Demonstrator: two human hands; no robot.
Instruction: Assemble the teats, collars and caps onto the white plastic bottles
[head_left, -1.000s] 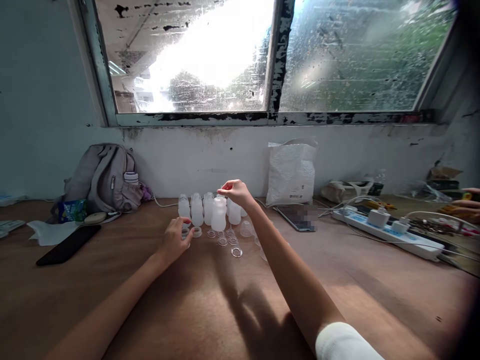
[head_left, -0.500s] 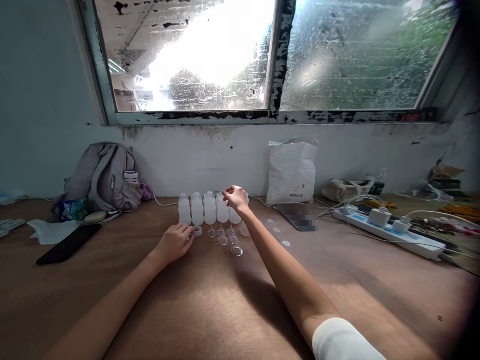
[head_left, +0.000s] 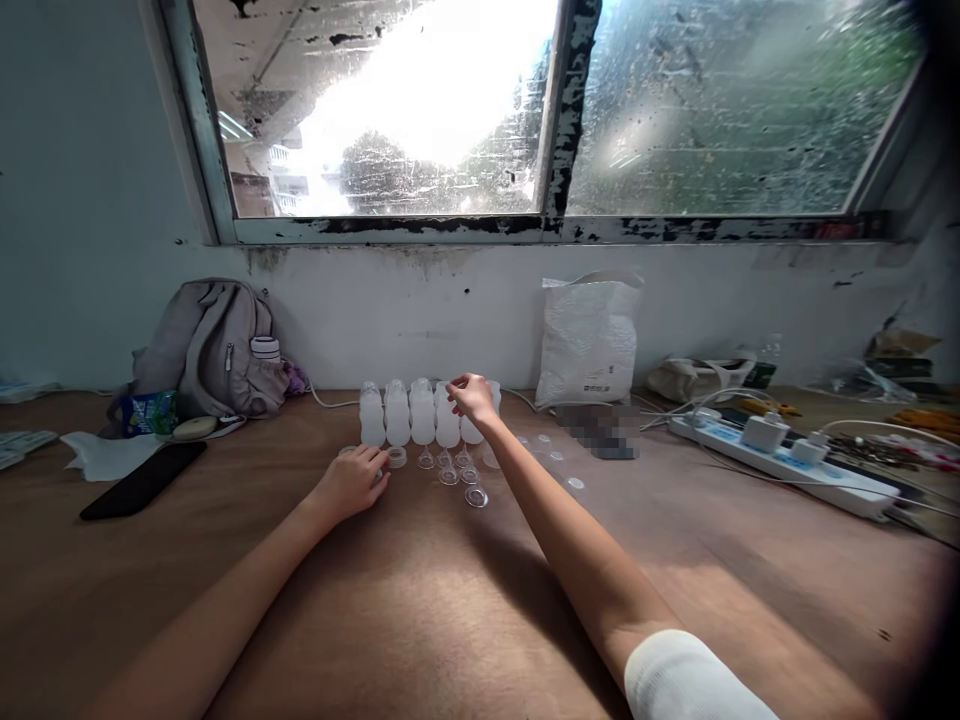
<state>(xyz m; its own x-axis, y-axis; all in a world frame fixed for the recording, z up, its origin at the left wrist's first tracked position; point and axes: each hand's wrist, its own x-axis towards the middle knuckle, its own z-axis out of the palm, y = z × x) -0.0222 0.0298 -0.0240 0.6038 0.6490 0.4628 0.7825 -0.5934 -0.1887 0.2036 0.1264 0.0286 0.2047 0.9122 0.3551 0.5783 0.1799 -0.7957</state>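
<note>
A row of several frosted baby bottles [head_left: 397, 418] stands on the table by the wall; the left ones have clear domed tops. My right hand [head_left: 472, 398] is at the top of a bottle [head_left: 448, 428] right of the middle, its fingers pinched together at the rim; what they hold is too small to make out. My left hand [head_left: 354, 482] rests on the table before the leftmost bottle, fingers bent and thumb apart. Beside its fingertips lies a white ring [head_left: 397, 457]. Several clear bottle teats [head_left: 475, 496] lie in front of the row.
Small white discs [head_left: 575, 483] lie right of my right forearm. Farther right are a phone [head_left: 615, 452] and a power strip [head_left: 787, 465] with cables. A white plastic bag [head_left: 589, 345] leans on the wall. Left are a backpack [head_left: 206, 350] and a black phone [head_left: 142, 482].
The camera view has shifted slightly, so everything sits a little right and higher. My two hands keep nearly the same places among the bottles and rings.
</note>
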